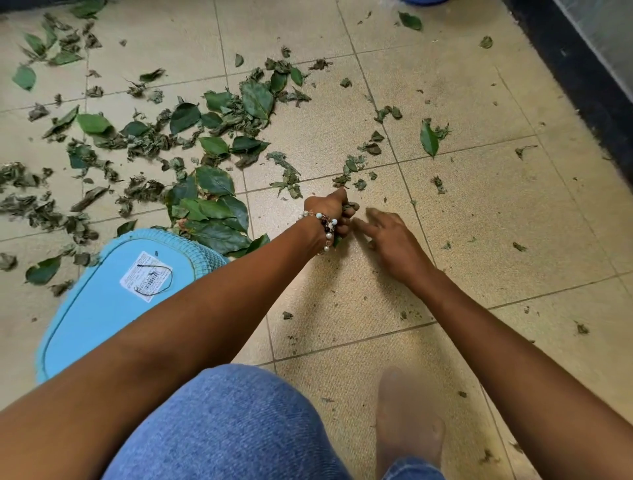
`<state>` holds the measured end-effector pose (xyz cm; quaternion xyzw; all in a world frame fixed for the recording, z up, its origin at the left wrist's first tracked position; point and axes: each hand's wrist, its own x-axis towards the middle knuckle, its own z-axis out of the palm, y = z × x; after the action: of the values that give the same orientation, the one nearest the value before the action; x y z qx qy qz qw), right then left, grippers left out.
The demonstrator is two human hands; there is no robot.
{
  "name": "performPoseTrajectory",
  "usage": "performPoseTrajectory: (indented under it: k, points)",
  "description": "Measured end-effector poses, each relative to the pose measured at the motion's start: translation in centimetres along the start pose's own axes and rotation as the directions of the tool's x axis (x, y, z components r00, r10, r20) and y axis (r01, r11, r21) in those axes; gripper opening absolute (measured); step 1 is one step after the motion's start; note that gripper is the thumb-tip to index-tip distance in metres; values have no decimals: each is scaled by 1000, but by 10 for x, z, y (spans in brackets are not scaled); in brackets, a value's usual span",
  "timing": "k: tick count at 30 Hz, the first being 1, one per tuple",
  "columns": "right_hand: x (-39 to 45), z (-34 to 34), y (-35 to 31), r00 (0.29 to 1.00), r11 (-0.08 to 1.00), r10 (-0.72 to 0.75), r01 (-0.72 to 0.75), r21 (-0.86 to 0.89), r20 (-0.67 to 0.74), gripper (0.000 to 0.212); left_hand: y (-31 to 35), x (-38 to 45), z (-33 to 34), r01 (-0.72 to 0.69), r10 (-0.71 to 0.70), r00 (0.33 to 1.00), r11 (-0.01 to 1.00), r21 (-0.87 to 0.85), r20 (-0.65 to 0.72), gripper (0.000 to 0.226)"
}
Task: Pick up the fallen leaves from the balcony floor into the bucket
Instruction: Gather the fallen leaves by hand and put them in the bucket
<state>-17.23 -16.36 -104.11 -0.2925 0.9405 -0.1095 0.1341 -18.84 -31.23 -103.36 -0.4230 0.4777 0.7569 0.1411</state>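
Note:
Green and dried leaves (212, 150) lie scattered over the beige tiled floor (479, 222), thickest at the upper left and middle. My left hand (334, 214), with a bead bracelet at the wrist, grips a small bunch of leaves just above the floor. My right hand (390, 236) lies beside it, fingers spread and touching the tiles, holding nothing. A few small leaf bits (352, 171) sit just beyond both hands. A light blue bucket (113, 301) stands at the left under my left forearm, a label on its blue surface; whether that is its inside or its base I cannot tell.
A dark wall base (582, 85) runs along the right edge. A large single leaf (429, 138) lies right of centre. My knee in blue jeans (222, 428) and a bare foot (406, 421) fill the bottom. A blue object's edge (424, 1) shows at the top.

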Motion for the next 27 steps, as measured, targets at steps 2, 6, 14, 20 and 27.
performPoseTrajectory:
  k: [2, 6, 14, 20, 27]
  points:
    - [-2, 3, -2, 999, 996, -25, 28, -84, 31, 44, 2, 0, -2, -3, 3, 1000, 1000, 17, -27, 18]
    - [-16, 7, 3, 997, 977, -75, 72, -203, -8, 26, 4, -1, -5, 14, -13, 999, 999, 30, -35, 17]
    - [-11, -8, -5, 945, 875, 262, -147, 461, -196, 15, -1, -5, -1, 31, -30, 999, 998, 49, -11, 22]
    - [21, -52, -39, 865, 380, 493, -114, 918, -96, 19, 9, -17, 8, 84, -81, 994, 996, -41, 73, 36]
    - [28, -71, -71, 877, 816, 304, -39, 577, -371, 22, 34, -40, 4, 90, -73, 988, 989, -121, 140, 47]
